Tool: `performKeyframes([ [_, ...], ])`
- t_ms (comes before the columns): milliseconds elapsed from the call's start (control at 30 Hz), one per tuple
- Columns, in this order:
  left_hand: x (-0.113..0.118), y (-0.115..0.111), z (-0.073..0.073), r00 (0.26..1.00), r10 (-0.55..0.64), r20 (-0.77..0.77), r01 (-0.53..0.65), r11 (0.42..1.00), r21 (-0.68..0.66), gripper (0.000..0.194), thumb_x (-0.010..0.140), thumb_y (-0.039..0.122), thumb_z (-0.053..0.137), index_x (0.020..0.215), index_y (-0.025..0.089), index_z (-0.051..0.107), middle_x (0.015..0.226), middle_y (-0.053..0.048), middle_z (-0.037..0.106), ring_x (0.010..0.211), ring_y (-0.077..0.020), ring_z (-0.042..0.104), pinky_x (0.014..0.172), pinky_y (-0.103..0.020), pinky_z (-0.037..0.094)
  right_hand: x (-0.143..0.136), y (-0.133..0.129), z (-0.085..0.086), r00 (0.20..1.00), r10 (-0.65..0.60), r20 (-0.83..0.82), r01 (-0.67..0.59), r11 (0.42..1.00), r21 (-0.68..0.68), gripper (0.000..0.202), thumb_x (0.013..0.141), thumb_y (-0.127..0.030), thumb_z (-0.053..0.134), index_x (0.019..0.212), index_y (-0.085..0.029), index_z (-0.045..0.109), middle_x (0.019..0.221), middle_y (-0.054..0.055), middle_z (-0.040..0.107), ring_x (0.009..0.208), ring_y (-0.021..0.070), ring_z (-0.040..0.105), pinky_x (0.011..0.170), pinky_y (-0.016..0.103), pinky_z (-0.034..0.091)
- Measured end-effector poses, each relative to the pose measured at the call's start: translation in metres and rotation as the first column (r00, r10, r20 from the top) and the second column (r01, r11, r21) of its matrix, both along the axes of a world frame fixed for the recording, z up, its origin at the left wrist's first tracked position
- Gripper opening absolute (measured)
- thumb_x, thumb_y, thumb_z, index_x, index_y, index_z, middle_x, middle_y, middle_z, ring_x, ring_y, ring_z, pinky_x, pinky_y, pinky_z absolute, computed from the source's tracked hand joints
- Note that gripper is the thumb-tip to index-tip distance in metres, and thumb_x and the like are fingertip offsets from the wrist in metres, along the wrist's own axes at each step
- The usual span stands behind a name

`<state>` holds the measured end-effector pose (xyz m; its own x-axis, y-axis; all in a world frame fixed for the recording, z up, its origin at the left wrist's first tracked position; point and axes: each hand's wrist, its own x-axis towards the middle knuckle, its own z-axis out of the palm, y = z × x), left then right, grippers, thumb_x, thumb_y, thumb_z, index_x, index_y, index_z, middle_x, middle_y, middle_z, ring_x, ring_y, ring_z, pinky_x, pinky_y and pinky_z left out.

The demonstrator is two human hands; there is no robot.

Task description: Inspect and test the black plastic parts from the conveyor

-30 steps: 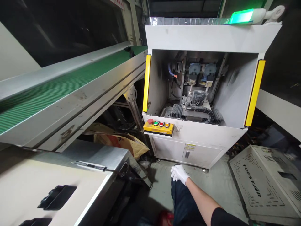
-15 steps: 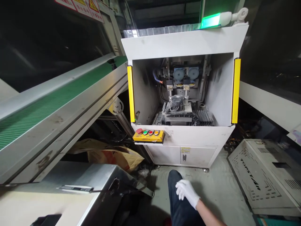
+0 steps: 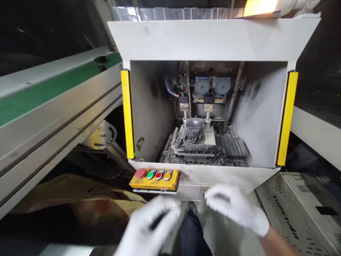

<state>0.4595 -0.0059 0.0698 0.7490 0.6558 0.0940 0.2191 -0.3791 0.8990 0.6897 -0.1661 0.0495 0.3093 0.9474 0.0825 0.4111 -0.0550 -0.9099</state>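
Head view: the left hand [image 3: 142, 224], gloved and blurred, has thumb and fingers parted, just below the yellow button box [image 3: 154, 183] on the front left of the white machine [image 3: 210, 42]. The gloved right hand [image 3: 237, 206] curls loosely, thumb apart, before its lower front.

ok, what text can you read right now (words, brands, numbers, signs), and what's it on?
"TOPSTAR": side of the grey cabinet, lower right.
Too small to read: the button tags on the yellow control box; the yellowish label low on the white machine.
No numbers readable.
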Motion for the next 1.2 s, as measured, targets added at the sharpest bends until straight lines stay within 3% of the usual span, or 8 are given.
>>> performKeyframes([
  [67,0.049,0.059,0.044,0.963,0.186,0.195,-0.198,0.979,0.041,0.026,0.084,0.054,0.076,0.085,0.028,0.077,0.093,-0.004,0.079,0.089,-0.0269,0.073,0.086,-0.041,0.062,0.050,0.036,0.051,0.949,-0.286,0.131,0.244,0.932,0.268,0.017,0.094,-0.036,0.074,0.101,-0.022,0.082,0.107,0.007,0.080,0.100,0.0238,0.074,0.096,0.042,0.060],
  [133,0.106,0.118,0.085,0.870,0.285,0.401,-0.338,0.939,0.064,0.033,0.077,0.050,0.083,0.096,0.024,0.076,0.106,-0.005,0.079,0.103,-0.0273,0.072,0.099,-0.041,0.059,0.104,0.081,0.088,0.846,-0.526,0.089,0.418,0.756,0.503,0.023,0.090,-0.038,0.079,0.103,-0.019,0.079,0.109,0.009,0.079,0.100,0.0236,0.074,0.099,0.045,0.059],
  [200,0.165,0.170,0.115,0.858,0.226,0.462,-0.293,0.953,0.079,0.052,0.065,0.043,0.092,0.107,0.019,0.074,0.113,-0.007,0.078,0.109,-0.0280,0.070,0.105,-0.043,0.056,0.157,0.129,0.111,0.831,-0.556,0.017,0.445,0.681,0.582,0.043,0.081,-0.037,0.086,0.117,-0.016,0.074,0.114,0.011,0.078,0.100,0.0223,0.074,0.102,0.046,0.059],
  [300,0.240,0.227,0.131,0.915,-0.007,0.404,-0.011,0.999,0.042,0.064,0.050,0.040,0.100,0.102,0.015,0.073,0.104,-0.009,0.077,0.101,-0.0273,0.070,0.098,-0.043,0.058,0.220,0.192,0.130,0.902,-0.431,0.041,0.338,0.761,0.554,0.061,0.069,-0.032,0.093,0.121,-0.010,0.068,0.117,0.013,0.077,0.102,0.0207,0.072,0.105,0.047,0.057],
  [400,0.283,0.255,0.125,0.903,-0.204,0.377,0.260,0.960,-0.101,0.058,0.044,0.038,0.102,0.087,0.014,0.072,0.084,-0.005,0.074,0.081,-0.0218,0.069,0.084,-0.040,0.059,0.245,0.232,0.134,0.973,-0.223,0.054,0.179,0.887,0.425,0.052,0.068,-0.032,0.092,0.108,-0.006,0.069,0.101,0.009,0.078,0.091,0.0188,0.072,0.100,0.048,0.059],
  [600,0.300,0.260,0.117,0.841,-0.255,0.478,0.411,0.874,-0.257,0.039,0.047,0.028,0.096,0.074,0.017,0.071,0.067,0.000,0.068,0.063,-0.0180,0.066,0.069,-0.036,0.057,0.230,0.256,0.127,0.964,-0.006,-0.266,0.129,0.885,0.447,0.036,0.064,-0.024,0.089,0.090,-0.011,0.068,0.072,-0.002,0.071,0.065,0.0133,0.071,0.071,0.028,0.061],
  [967,0.300,0.251,0.124,0.839,-0.151,0.522,0.335,0.901,-0.277,0.034,0.046,0.022,0.090,0.071,0.014,0.069,0.059,0.000,0.067,0.054,-0.0142,0.061,0.054,-0.026,0.050,0.215,0.256,0.139,0.935,-0.100,-0.339,0.265,0.834,0.485,0.023,0.055,-0.017,0.086,0.073,-0.014,0.071,0.059,-0.004,0.068,0.051,0.0122,0.065,0.054,0.023,0.053],
  [1200,0.301,0.252,0.127,0.840,-0.203,0.503,0.361,0.902,-0.238,0.033,0.044,0.018,0.089,0.069,0.013,0.068,0.058,0.000,0.065,0.052,-0.0132,0.061,0.054,-0.025,0.052,0.214,0.254,0.143,0.958,-0.129,-0.255,0.240,0.850,0.469,0.021,0.055,-0.022,0.088,0.068,-0.016,0.072,0.060,-0.002,0.067,0.054,0.0144,0.066,0.053,0.025,0.052],
])
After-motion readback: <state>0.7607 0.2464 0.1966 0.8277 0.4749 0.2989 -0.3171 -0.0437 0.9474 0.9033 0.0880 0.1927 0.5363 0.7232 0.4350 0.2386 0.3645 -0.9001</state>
